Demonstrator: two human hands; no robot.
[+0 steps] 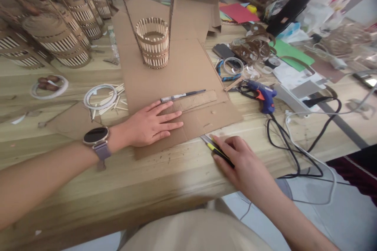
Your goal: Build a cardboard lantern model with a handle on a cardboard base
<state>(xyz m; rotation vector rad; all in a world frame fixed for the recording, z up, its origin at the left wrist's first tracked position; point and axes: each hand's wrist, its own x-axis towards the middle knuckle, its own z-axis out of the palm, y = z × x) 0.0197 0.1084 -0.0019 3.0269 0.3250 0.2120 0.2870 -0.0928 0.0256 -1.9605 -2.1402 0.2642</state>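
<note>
My left hand (151,123) lies flat with fingers spread on a large sheet of brown cardboard (188,64). Near its fingertips are a pen (182,95) and a narrow cardboard strip (198,101), both on the sheet. My right hand (240,160) is closed around the black and yellow handles of a pair of scissors (212,147). Their blades point toward the sheet's near edge, and the tips are partly hidden there. Farther back on the cardboard stands a small slatted basket (154,43) with a tall, square handle.
Several finished slatted lanterns (59,35) crowd the back left. White tape rolls (100,97) and thin sticks (118,100) lie left of the sheet. On the right are a blue glue gun (263,94) with its black cord, pliers (220,71) and coiled brown strips (256,45).
</note>
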